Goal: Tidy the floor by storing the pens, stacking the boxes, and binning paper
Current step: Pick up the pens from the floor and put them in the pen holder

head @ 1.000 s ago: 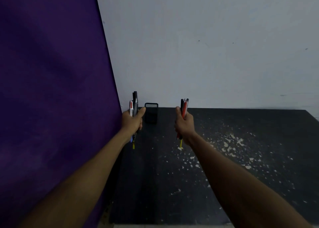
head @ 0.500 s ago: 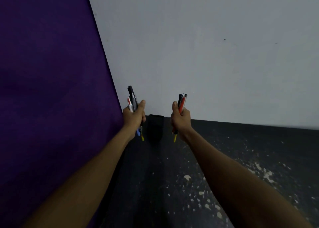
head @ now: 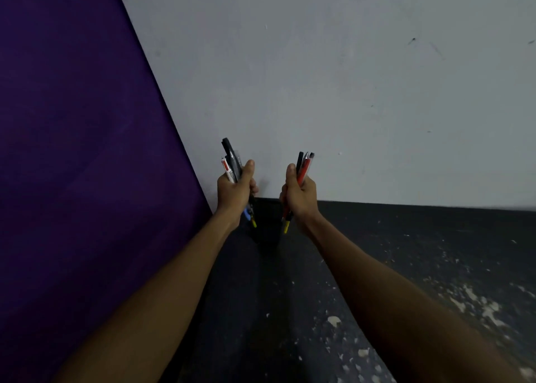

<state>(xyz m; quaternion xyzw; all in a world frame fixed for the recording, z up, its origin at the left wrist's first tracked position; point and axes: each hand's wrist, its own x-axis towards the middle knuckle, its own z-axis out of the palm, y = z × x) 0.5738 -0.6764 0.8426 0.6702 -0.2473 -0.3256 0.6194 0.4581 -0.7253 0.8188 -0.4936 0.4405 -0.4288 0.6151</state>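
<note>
- A purple sheet (head: 72, 150) fills the left side of the view; its edge slants down to the floor.
- A pale grey wall (head: 348, 78) takes up the top and right and carries a few small dark marks.
- The floor (head: 406, 246) is dark, almost black, and meets the wall in a straight line behind the hands.
- Two bare forearms reach in from the bottom corners and draw together towards the corner where the sheet, wall and floor meet.
- The left hand (head: 233, 192) is a fist clamped round a bunch of pens, thumb laid up along them.
- The right hand (head: 300, 195) is likewise closed tight round its own bunch, thumb pointing up. The two hands are near each other but not touching.
- A dark pen holder (head: 268, 233) stands on the floor by the wall, between and just below the hands; it blends into the floor and its rim is hard to make out.
- The left bunch of pens (head: 229, 153) stands nearly upright: black ones tallest, a white and red one beside them, blue and yellow ends poking out under the fist.
- The right bunch of pens (head: 303, 170) is smaller: a red one among black ones, with a yellow tip below the hand, next to the holder.
- Pale flecks (head: 475, 304) lie scattered on the floor at the right, well apart from the holder.
</note>
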